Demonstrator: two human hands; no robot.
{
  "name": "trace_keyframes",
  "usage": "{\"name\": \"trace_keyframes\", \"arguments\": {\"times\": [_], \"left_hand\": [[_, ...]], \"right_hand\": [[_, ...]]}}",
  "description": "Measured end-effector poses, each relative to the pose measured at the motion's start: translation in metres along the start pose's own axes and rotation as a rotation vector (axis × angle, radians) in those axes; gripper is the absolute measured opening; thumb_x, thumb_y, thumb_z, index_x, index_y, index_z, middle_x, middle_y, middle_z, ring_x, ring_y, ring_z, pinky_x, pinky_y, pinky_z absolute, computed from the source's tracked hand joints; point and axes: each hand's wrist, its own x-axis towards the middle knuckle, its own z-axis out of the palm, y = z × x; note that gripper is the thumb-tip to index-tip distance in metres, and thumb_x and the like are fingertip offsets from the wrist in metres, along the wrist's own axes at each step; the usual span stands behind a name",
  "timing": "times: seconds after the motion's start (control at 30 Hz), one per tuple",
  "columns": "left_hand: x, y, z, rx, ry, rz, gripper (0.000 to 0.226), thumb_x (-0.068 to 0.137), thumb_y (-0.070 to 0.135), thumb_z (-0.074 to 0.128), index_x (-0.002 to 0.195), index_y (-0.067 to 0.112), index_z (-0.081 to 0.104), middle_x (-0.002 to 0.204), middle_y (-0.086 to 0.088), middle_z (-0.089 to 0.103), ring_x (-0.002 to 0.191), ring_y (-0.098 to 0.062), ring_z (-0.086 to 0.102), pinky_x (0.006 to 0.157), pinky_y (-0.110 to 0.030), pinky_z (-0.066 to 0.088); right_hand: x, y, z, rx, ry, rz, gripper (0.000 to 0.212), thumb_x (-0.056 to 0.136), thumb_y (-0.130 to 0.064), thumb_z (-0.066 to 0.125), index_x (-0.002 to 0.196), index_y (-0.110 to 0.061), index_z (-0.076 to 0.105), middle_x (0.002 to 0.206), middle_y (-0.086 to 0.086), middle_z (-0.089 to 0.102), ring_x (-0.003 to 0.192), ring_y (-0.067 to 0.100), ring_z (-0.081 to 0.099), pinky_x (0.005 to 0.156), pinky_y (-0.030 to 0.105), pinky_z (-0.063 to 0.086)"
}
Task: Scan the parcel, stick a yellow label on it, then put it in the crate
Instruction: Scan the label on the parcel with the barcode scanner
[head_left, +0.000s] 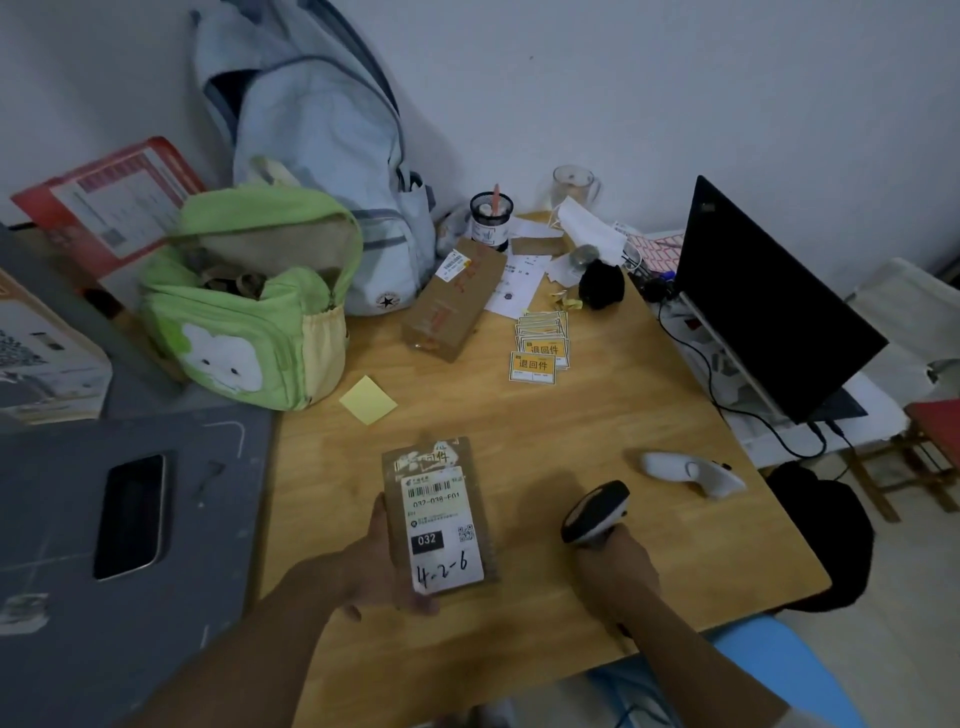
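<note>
1. Head view, the surface: a wooden table (597, 431) stands against a pale wall (675, 78). To its left sits a grey crate (78, 571) with a dark hand slot.
2. The left hand (382, 566) grips the parcel (439, 514) from its left edge and underside, white shipping label facing up, over the near part of the table.
3. The right hand (615, 571) is closed around the handle of a scanner (595, 512) — its head sits just right of the parcel, not touching it.
4. A stack of yellow labels (540, 348) lies mid-table, well apart from the parcel; a yellow sticky pad (368, 399) lies nearer the green bag (249, 322).
5. Further back: a second cardboard box (457, 296), a pale backpack (322, 130) against the wall, a dark laptop (769, 306) at the right edge — and a white handheld device (691, 470) lying near it.
</note>
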Motion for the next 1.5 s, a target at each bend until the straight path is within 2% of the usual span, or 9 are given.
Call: {"name": "trace_keyframes", "arguments": {"times": [0.07,0.17,0.3,0.43,0.67,0.8,1.17,1.33,1.5], "left_hand": [[-0.004,-0.002,0.008,0.013,-0.001,0.026,0.150,0.064,0.039,0.085,0.136,0.025,-0.046,0.158,-0.001,0.030,0.134,-0.027,0.046,0.081,-0.037,0.056],[-0.006,-0.005,0.014,0.027,0.111,0.121,0.139,0.068,0.038,0.082,0.147,0.014,-0.030,0.152,-0.004,0.043,0.135,-0.024,0.046,0.099,-0.031,0.045],[0.006,-0.012,0.009,-0.024,0.305,0.156,0.111,0.073,0.049,0.071,0.152,0.011,0.004,0.140,-0.006,0.056,0.124,-0.023,0.057,0.096,-0.033,0.048],[0.007,0.002,0.007,-0.053,0.293,0.221,0.067,0.083,0.036,0.066,0.136,0.015,0.032,0.134,-0.003,0.060,0.117,-0.021,0.059,0.092,-0.033,0.050],[-0.001,0.021,0.012,0.001,0.308,0.308,0.089,0.090,0.028,0.057,0.152,0.017,-0.006,0.134,-0.008,0.060,0.110,-0.022,0.063,0.077,-0.027,0.050],[-0.008,0.026,0.006,0.071,0.450,0.378,0.080,0.090,0.036,0.054,0.154,0.020,0.008,0.139,-0.005,0.056,0.120,-0.021,0.058,0.089,-0.030,0.051],[-0.022,0.035,-0.023,0.192,0.171,0.274,0.082,0.089,0.039,0.057,0.154,0.022,0.010,0.148,-0.011,0.044,0.131,-0.027,0.047,0.106,-0.037,0.043],[-0.026,0.035,-0.027,0.238,0.156,0.249,0.072,0.092,0.031,0.052,0.153,0.020,0.016,0.147,-0.008,0.046,0.132,-0.026,0.047,0.108,-0.037,0.041],[-0.026,0.035,-0.027,0.260,0.141,0.237,0.078,0.091,0.030,0.053,0.154,0.019,0.008,0.152,-0.008,0.040,0.136,-0.026,0.043,0.110,-0.035,0.038]], "right_hand": [[0.000,-0.009,-0.001,0.086,0.037,-0.008,0.022,0.088,-0.019,0.051,0.068,-0.014,0.042,0.066,0.003,0.050,0.056,0.013,0.048,0.049,0.025,0.036],[0.000,-0.030,-0.009,0.123,0.004,-0.016,0.036,0.090,-0.012,0.052,0.059,-0.014,0.036,0.055,0.002,0.040,0.050,0.015,0.040,0.049,0.024,0.030],[-0.012,-0.063,-0.031,0.283,-0.063,0.015,0.026,0.084,-0.022,0.059,0.062,-0.023,0.046,0.061,-0.003,0.047,0.054,0.013,0.045,0.064,0.031,0.043],[-0.023,-0.097,-0.049,0.405,-0.101,-0.007,0.020,0.083,-0.021,0.066,0.071,-0.011,0.055,0.061,0.005,0.047,0.054,0.018,0.045,0.058,0.032,0.039],[-0.060,-0.153,-0.068,0.477,-0.257,-0.143,0.019,0.086,-0.022,0.063,0.080,-0.005,0.057,0.063,0.008,0.054,0.051,0.018,0.048,0.049,0.026,0.041],[-0.079,-0.178,-0.073,0.440,-0.336,-0.174,0.018,0.087,-0.020,0.061,0.087,-0.002,0.057,0.062,0.006,0.053,0.047,0.015,0.047,0.043,0.021,0.040],[-0.092,-0.208,-0.059,0.356,-0.360,-0.108,0.015,0.081,-0.015,0.058,0.085,-0.005,0.049,0.065,0.009,0.046,0.042,0.018,0.043,0.045,0.022,0.036],[-0.095,-0.213,-0.057,0.346,-0.355,-0.078,0.012,0.083,-0.016,0.052,0.078,-0.006,0.048,0.059,0.009,0.046,0.040,0.018,0.042,0.046,0.024,0.036],[-0.101,-0.214,-0.057,0.343,-0.333,-0.007,0.027,0.091,-0.012,0.049,0.065,-0.007,0.046,0.058,0.011,0.046,0.045,0.020,0.042,0.049,0.027,0.036]]}}
